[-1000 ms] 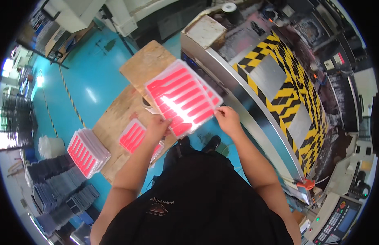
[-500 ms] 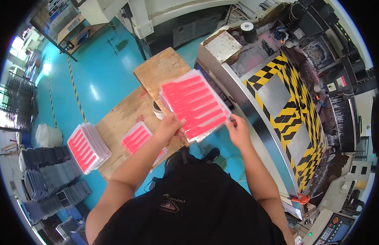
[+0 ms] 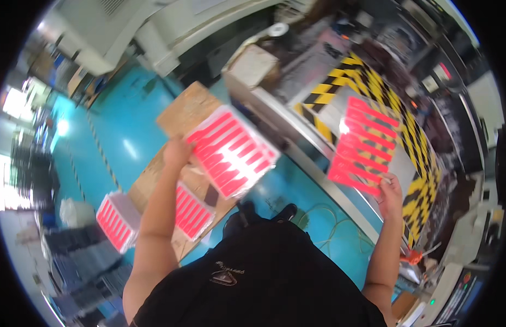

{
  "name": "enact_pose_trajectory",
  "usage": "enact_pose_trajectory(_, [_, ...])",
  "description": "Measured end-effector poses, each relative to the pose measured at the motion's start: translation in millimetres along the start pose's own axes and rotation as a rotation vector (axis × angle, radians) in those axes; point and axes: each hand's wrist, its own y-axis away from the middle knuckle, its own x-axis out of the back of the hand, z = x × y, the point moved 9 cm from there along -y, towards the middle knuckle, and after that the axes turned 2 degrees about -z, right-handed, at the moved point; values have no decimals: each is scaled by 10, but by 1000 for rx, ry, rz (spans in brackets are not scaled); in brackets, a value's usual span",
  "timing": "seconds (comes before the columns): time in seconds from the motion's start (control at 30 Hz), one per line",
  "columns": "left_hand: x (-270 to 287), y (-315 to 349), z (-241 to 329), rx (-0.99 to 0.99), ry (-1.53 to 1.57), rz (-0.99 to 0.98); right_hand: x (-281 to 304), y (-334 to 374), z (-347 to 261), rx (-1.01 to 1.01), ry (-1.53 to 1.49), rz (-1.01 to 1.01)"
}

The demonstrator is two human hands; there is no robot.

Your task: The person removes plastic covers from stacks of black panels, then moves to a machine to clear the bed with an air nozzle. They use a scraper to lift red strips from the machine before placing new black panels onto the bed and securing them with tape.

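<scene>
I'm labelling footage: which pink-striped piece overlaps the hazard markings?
The sheet in the right hand, seen against the yellow-black markings; the other pieces are farther left.

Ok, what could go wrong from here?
The right hand grips the red-patterned sheet only near its lower corner, so it might bend or slip. The stack at the left hand appears to jut past the wooden board, so it could tip or slide.

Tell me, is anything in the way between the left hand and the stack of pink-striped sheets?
Nothing visible: the left hand is at the left corner of the stack, seemingly touching it. The loose sheet is off to the right, in the right hand.
</scene>
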Motion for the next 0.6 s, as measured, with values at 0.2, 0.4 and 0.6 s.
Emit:
enact_pose_trajectory(0.2, [-124,-164,-592,-14,54,25,2445,-221,-11,119,-118,401])
enact_pose_trajectory(0.4, [140,-353,-951,83,54,58,3291,-422,529,-116,-188,516])
enact_pose_trajectory(0.6, [-257,-252,-405,366,328,-225,3859,-445,882,-325,192,584])
